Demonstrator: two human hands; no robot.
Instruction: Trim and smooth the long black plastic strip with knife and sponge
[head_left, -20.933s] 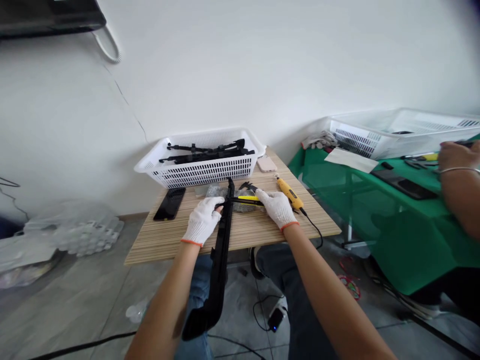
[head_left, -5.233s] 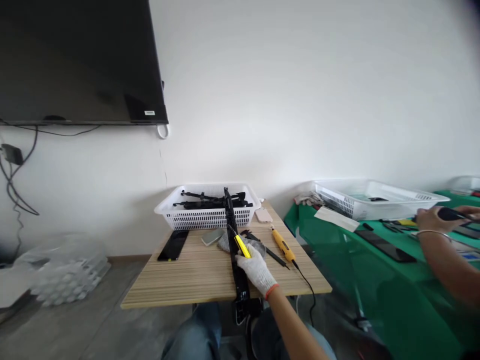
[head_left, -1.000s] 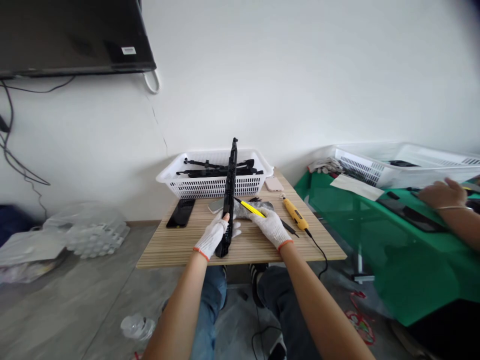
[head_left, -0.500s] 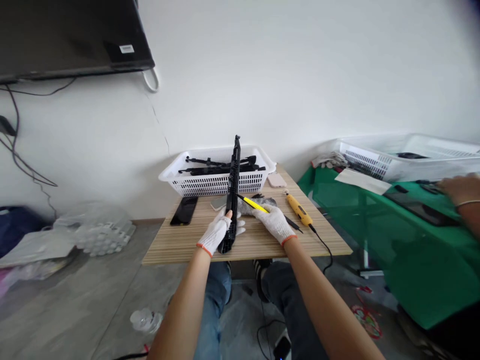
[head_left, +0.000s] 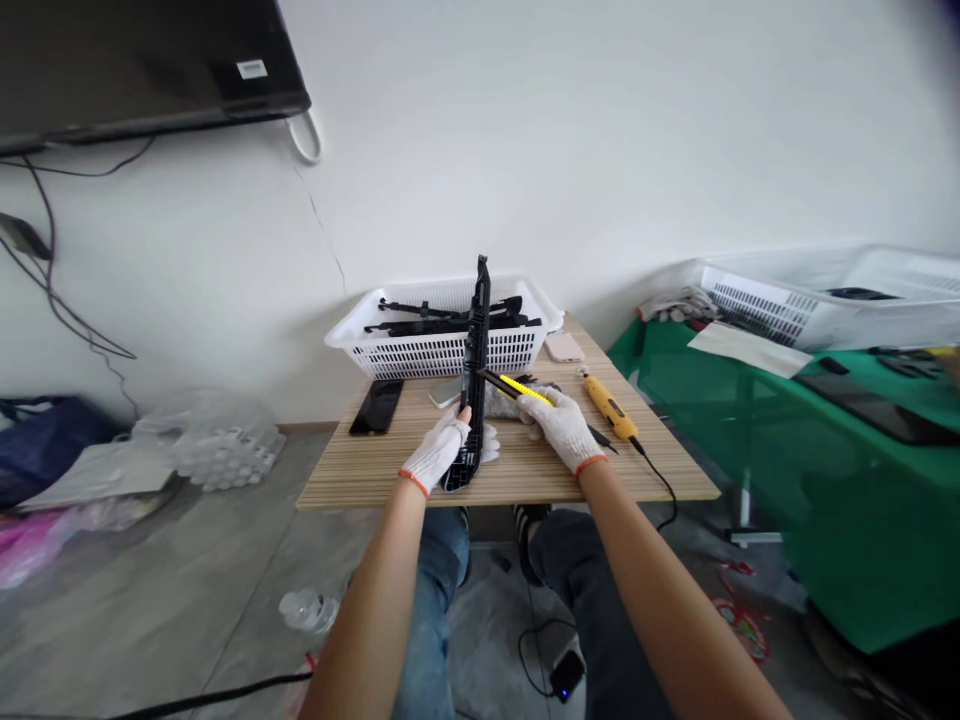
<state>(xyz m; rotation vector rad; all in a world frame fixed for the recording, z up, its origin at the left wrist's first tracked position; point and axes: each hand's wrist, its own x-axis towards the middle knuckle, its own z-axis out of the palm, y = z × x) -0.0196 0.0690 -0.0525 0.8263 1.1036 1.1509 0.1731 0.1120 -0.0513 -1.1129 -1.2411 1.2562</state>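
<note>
My left hand (head_left: 444, 448), in a white glove with an orange cuff, grips a long black plastic part (head_left: 474, 390) near its lower end and holds it upright above the table. My gloved right hand (head_left: 559, 428) is closed around a yellow and black utility knife (head_left: 525, 388). The knife's tip points left and meets the right edge of the plastic part, about halfway up. Behind the part, grey cloth-like material (head_left: 501, 403) lies on the wood-grain table (head_left: 390, 470), partly hidden by my hands.
A white basket (head_left: 442, 355) with several black parts stands at the table's back. Around it lie a black phone (head_left: 377, 407), a pink phone (head_left: 564, 347) and a corded yellow power tool (head_left: 609, 408). To the right is a green-covered table (head_left: 720, 400) with another white basket (head_left: 757, 305).
The plastic part has turned so more of its inner face shows. The knife still touches its edge. The view has shifted slightly, and the co-worker's hand at right has mostly left the picture.
</note>
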